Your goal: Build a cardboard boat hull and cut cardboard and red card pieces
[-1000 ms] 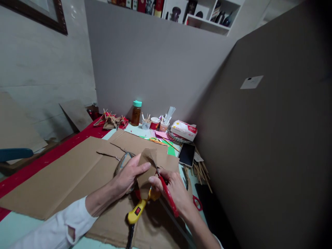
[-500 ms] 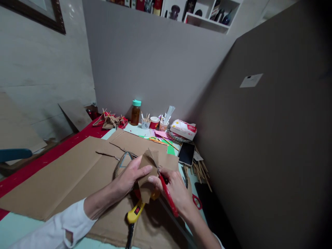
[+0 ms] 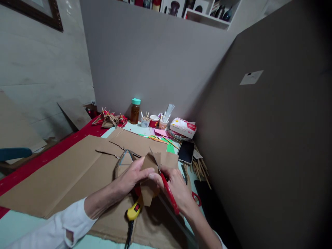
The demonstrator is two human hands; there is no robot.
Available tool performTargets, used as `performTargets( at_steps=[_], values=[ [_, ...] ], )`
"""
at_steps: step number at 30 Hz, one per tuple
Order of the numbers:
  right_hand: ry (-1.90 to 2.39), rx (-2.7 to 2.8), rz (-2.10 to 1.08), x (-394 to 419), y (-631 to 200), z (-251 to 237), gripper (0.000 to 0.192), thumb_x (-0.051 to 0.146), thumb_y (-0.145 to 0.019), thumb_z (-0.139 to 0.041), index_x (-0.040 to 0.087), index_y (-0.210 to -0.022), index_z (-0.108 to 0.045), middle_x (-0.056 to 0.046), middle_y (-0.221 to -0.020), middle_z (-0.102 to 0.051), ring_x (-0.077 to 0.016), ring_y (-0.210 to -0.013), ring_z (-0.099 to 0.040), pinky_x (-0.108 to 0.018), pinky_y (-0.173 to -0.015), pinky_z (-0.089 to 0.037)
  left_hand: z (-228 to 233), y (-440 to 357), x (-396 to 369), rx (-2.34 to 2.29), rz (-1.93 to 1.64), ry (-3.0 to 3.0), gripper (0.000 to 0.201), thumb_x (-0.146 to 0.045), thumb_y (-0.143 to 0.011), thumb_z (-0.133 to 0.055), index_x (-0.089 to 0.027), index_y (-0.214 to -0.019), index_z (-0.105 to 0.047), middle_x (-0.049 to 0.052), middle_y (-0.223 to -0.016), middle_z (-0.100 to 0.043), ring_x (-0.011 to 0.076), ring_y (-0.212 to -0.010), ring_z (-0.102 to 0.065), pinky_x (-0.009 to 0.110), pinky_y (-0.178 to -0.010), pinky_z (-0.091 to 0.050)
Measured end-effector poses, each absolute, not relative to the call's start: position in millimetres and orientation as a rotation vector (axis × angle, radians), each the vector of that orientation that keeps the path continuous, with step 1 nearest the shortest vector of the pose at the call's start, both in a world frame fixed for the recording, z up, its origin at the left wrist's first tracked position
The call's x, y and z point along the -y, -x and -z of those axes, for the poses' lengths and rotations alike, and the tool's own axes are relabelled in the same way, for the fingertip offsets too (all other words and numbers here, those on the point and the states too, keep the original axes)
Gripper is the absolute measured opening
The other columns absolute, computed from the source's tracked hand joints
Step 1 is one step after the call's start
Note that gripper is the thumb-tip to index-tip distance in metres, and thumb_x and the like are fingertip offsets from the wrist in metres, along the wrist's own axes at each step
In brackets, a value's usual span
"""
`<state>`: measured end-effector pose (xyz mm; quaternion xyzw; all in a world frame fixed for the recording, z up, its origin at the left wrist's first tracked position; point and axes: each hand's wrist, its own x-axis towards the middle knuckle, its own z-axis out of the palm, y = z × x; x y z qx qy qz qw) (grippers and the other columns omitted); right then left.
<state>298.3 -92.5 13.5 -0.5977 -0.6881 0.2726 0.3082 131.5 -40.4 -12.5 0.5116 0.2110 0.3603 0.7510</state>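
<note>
My left hand (image 3: 131, 178) pinches a small brown cardboard piece (image 3: 149, 180) from its left side and holds it up over the table. In my right hand (image 3: 176, 188) are red-handled scissors (image 3: 169, 193), whose blades reach up into the upper edge of that piece. Both hands hover above a large flat cardboard sheet (image 3: 64, 176). Just below the hands a yellow glue gun (image 3: 134, 211) lies on the cardboard.
At the back stand a brown bottle with a teal cap (image 3: 135, 111), small cups of sticks (image 3: 154, 121) and a tissue pack (image 3: 183, 127). A dark phone (image 3: 186, 151) and wooden sticks (image 3: 200, 169) lie to the right. Tall grey boards wall off the back and right.
The cardboard piece has turned and slid lower between my hands, while the scissor blades have worked further along its upper edge. Both hands shifted slightly up and right.
</note>
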Motion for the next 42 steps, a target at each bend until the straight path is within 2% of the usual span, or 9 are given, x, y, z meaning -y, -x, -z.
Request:
performTargets(
  at_steps=[5, 9, 15, 23, 27, 29, 31, 34, 42],
  values=[
    [1.508, 1.818, -0.703, 94, -297, -17, 0.053, 0.061, -0.091, -0.055, 0.020, -0.061, -0.039, 0.004, -0.059, -0.041, -0.0117, -0.060, -0.034, -0.024, -0.056, -0.027, 5, -131, 44, -0.496, -0.767, -1.151, 0.046, -0.034, -0.084, -0.072, -0.017, -0.126, -0.063, 0.012, -0.120, -0.072, 0.0281, -0.108, -0.066, 0.035, -0.088, -0.050],
    [1.496, 1.786, -0.736, 94, -296, -16, 0.053, 0.060, -0.089, -0.057, 0.020, -0.059, -0.039, 0.004, -0.058, -0.041, -0.0118, -0.061, -0.034, -0.024, -0.056, -0.028, -1, -131, 47, -0.504, -0.782, -1.173, 0.043, -0.031, -0.085, -0.070, -0.018, -0.126, -0.063, 0.012, -0.124, -0.071, 0.0290, -0.115, -0.064, 0.036, -0.093, -0.048],
    [1.497, 1.761, -0.765, 93, -297, -14, 0.046, 0.055, -0.090, -0.059, 0.019, -0.064, -0.048, 0.002, -0.066, -0.055, -0.0135, -0.066, -0.046, -0.023, -0.058, -0.032, -1, -134, 51, -0.492, -0.706, -1.132, 0.054, -0.035, -0.081, -0.075, -0.020, -0.131, -0.061, 0.011, -0.123, -0.072, 0.0274, -0.103, -0.069, 0.033, -0.084, -0.051],
    [1.484, 1.762, -0.715, 96, -296, -11, 0.052, 0.054, -0.093, -0.055, 0.020, -0.057, -0.039, 0.006, -0.055, -0.036, -0.0098, -0.054, -0.030, -0.024, -0.051, -0.024, -1, -132, 49, -0.492, -0.670, -1.141, 0.049, -0.034, -0.085, -0.072, -0.023, -0.132, -0.062, 0.010, -0.132, -0.069, 0.0281, -0.111, -0.066, 0.036, -0.093, -0.049],
    [1.489, 1.651, -0.724, 93, -295, -12, 0.053, 0.059, -0.087, -0.059, 0.020, -0.055, -0.044, 0.005, -0.052, -0.041, -0.0100, -0.052, -0.036, -0.023, -0.049, -0.027, -2, -133, 50, -0.450, -0.680, -1.084, 0.042, -0.027, -0.085, -0.072, -0.021, -0.126, -0.066, 0.008, -0.120, -0.074, 0.0248, -0.104, -0.069, 0.032, -0.090, -0.051],
    [1.533, 1.554, -0.715, 88, -300, -12, 0.048, 0.061, -0.086, -0.059, 0.019, -0.063, -0.054, 0.003, -0.052, -0.049, -0.0116, -0.050, -0.043, -0.022, -0.049, -0.032, -4, -134, 50, -0.465, -0.706, -1.033, 0.041, -0.027, -0.084, -0.073, -0.019, -0.124, -0.067, 0.009, -0.113, -0.076, 0.0231, -0.097, -0.071, 0.030, -0.085, -0.053],
    [1.567, 1.481, -0.694, 82, -309, -9, 0.044, 0.062, -0.085, -0.059, 0.018, -0.083, -0.063, 0.002, -0.055, -0.055, -0.0135, -0.048, -0.048, -0.023, -0.048, -0.034, -6, -134, 48, -0.529, -0.774, -0.995, 0.040, -0.028, -0.084, -0.073, -0.017, -0.122, -0.067, 0.010, -0.109, -0.077, 0.0217, -0.091, -0.072, 0.029, -0.080, -0.054],
    [1.575, 1.441, -0.648, 73, -323, -2, 0.050, 0.062, -0.081, -0.064, 0.018, -0.106, -0.060, 0.003, -0.062, -0.058, -0.0151, -0.051, -0.050, -0.024, -0.051, -0.036, -6, -131, 42, -0.640, -0.933, -0.942, 0.038, -0.028, -0.083, -0.075, -0.015, -0.117, -0.068, 0.011, -0.107, -0.077, 0.0209, -0.089, -0.071, 0.028, -0.079, -0.055],
    [1.599, 1.638, -0.690, 86, -319, -22, 0.047, 0.061, -0.085, -0.057, 0.019, -0.106, -0.061, -0.004, -0.086, -0.064, -0.0231, -0.080, -0.060, -0.031, -0.072, -0.043, -13, -123, 36, -0.653, -1.069, -0.848, 0.034, -0.022, -0.073, -0.081, -0.018, -0.104, -0.069, 0.006, -0.099, -0.078, 0.0195, -0.086, -0.071, 0.026, -0.079, -0.055]
  ],
)
